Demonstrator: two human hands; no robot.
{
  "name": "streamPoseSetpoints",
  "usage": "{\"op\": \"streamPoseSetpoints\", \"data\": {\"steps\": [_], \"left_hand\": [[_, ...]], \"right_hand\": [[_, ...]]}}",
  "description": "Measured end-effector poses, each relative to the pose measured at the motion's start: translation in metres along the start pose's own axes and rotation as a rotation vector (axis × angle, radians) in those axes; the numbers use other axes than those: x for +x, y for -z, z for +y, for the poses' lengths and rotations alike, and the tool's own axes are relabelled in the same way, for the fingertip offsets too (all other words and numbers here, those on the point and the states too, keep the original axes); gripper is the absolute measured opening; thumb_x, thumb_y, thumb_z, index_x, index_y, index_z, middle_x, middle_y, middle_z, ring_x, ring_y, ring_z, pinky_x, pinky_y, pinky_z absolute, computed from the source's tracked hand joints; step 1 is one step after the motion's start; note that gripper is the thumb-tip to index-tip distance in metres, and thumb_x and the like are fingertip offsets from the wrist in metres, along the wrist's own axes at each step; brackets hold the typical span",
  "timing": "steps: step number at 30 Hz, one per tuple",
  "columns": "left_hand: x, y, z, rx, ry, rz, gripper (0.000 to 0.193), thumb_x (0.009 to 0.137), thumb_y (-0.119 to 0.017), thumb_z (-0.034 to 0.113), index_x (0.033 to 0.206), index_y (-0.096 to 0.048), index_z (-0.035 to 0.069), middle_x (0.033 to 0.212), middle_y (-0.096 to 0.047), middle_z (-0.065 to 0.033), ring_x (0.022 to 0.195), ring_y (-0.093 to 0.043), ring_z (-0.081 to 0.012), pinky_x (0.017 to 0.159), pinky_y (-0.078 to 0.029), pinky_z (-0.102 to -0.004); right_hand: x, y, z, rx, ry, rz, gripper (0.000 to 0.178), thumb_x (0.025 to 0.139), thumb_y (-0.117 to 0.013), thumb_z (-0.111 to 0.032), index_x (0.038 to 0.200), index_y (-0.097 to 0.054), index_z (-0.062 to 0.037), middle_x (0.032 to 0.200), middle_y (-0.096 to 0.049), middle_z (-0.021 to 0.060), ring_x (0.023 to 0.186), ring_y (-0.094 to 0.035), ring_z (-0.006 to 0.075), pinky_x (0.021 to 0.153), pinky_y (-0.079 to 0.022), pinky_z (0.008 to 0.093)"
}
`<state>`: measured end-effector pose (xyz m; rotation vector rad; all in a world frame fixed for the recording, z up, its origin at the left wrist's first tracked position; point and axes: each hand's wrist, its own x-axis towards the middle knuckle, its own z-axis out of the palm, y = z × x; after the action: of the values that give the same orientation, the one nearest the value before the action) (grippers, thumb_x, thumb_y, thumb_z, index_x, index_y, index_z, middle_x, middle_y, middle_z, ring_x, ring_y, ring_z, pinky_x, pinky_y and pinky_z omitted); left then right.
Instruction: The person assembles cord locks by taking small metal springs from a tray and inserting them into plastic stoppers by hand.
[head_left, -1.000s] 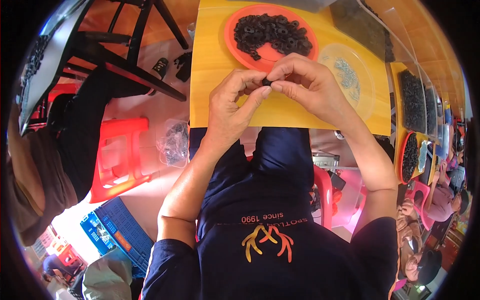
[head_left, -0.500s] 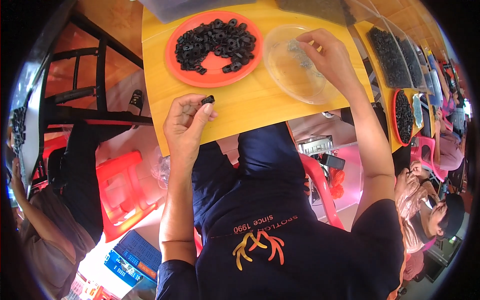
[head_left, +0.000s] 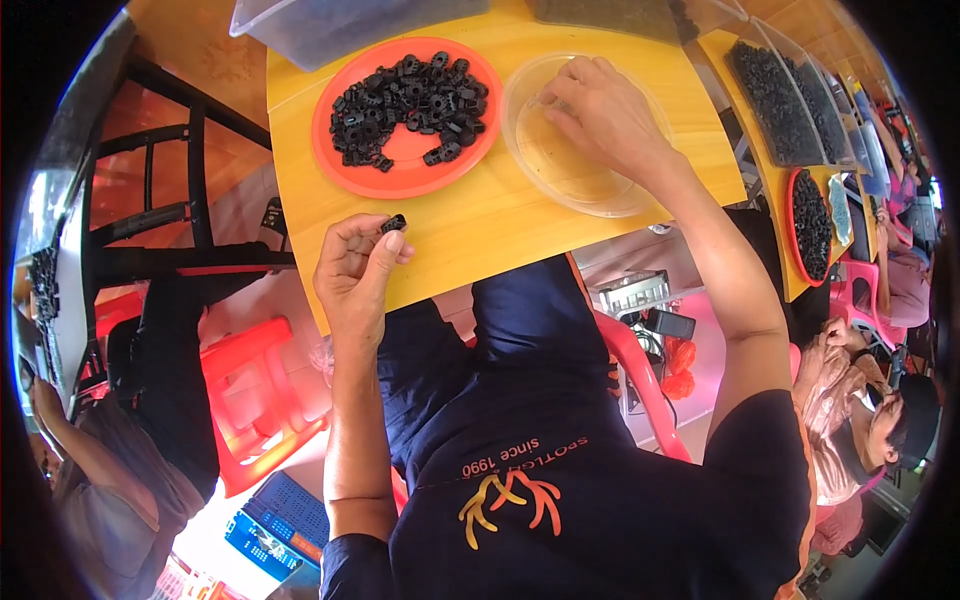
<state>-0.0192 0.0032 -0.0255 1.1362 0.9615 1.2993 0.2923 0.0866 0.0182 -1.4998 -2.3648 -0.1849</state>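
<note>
My left hand (head_left: 355, 270) is closed, pinching a small black plastic part (head_left: 394, 223) between thumb and fingertips above the front left of the table. Beyond it lies a round red plate (head_left: 340, 178) heaped with similar black plastic parts (head_left: 410, 95), with a bare patch near its front. My right hand (head_left: 607, 118) reaches into a clear round dish (head_left: 590, 205), its fingers curled downward and thumb near the index finger. Whatever is between those fingertips is too small to make out. The hand covers most of the dish's contents.
A clear bin (head_left: 350, 30) stands at the table's back edge. On the right, another table bears bins of black parts (head_left: 775, 100) and a red plate of parts (head_left: 812, 225). Co-workers sit at right and left. A red stool (head_left: 260, 390) and blue crate (head_left: 275, 525) are at left.
My right hand has moved left and deeper over the clear dish, covering small metallic pieces that showed before. My left hand keeps its black part. The whole view has shifted slightly.
</note>
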Motion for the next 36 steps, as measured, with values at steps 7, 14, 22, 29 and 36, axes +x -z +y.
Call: {"op": "streamPoseSetpoints", "data": {"steps": [7, 14, 22, 29, 36], "left_hand": [[0.0, -0.001, 0.001, 0.014, -0.001, 0.004, 0.019, 0.091, -0.064, 0.0, 0.108, -0.057, -0.001, 0.096, -0.065, -0.0103, 0.079, -0.062, -0.0145, 0.072, -0.049, -0.0268], [0.0, -0.003, 0.002, 0.018, 0.001, -0.014, 0.02, 0.091, -0.064, -0.001, 0.109, -0.057, -0.001, 0.093, -0.063, -0.0081, 0.079, -0.062, -0.0132, 0.072, -0.05, -0.0254], [0.0, -0.002, 0.001, 0.026, 0.001, -0.01, 0.019, 0.09, -0.064, -0.001, 0.108, -0.057, -0.001, 0.093, -0.063, -0.0074, 0.079, -0.062, -0.0128, 0.072, -0.05, -0.025], [0.0, -0.003, 0.001, 0.031, -0.003, -0.001, 0.02, 0.09, -0.065, -0.001, 0.108, -0.057, -0.001, 0.093, -0.064, -0.0079, 0.078, -0.063, -0.0131, 0.072, -0.05, -0.0255], [-0.003, -0.004, 0.006, 0.016, 0.011, -0.026, 0.02, 0.091, -0.064, -0.001, 0.11, -0.058, -0.002, 0.097, -0.066, -0.0118, 0.079, -0.064, -0.0143, 0.072, -0.051, -0.0263]], "right_hand": [[-0.005, 0.007, -0.001, 0.033, 0.023, 0.036, 0.02, 0.082, -0.069, -0.016, 0.101, -0.07, -0.0088, 0.096, -0.062, 0.0098, 0.093, -0.058, 0.0287, 0.081, -0.05, 0.0398], [0.001, -0.008, 0.002, -0.022, 0.033, 0.031, 0.022, 0.081, -0.071, -0.019, 0.099, -0.07, -0.0082, 0.095, -0.062, 0.0101, 0.094, -0.058, 0.0291, 0.081, -0.05, 0.04], [0.001, 0.002, 0.001, 0.041, 0.092, -0.055, 0.018, 0.078, -0.072, -0.019, 0.093, -0.07, -0.0094, 0.092, -0.061, 0.008, 0.094, -0.058, 0.0282, 0.081, -0.049, 0.0388], [-0.002, -0.001, 0.001, 0.092, 0.163, -0.028, 0.012, 0.079, -0.069, -0.017, 0.084, -0.067, -0.0068, 0.085, -0.061, 0.0075, 0.092, -0.058, 0.0272, 0.079, -0.05, 0.0393], [-0.008, 0.007, -0.006, 0.267, 0.108, 0.019, 0.012, 0.08, -0.069, -0.015, 0.081, -0.064, -0.0047, 0.082, -0.063, 0.0079, 0.083, -0.06, 0.025, 0.074, -0.05, 0.0364]]}}
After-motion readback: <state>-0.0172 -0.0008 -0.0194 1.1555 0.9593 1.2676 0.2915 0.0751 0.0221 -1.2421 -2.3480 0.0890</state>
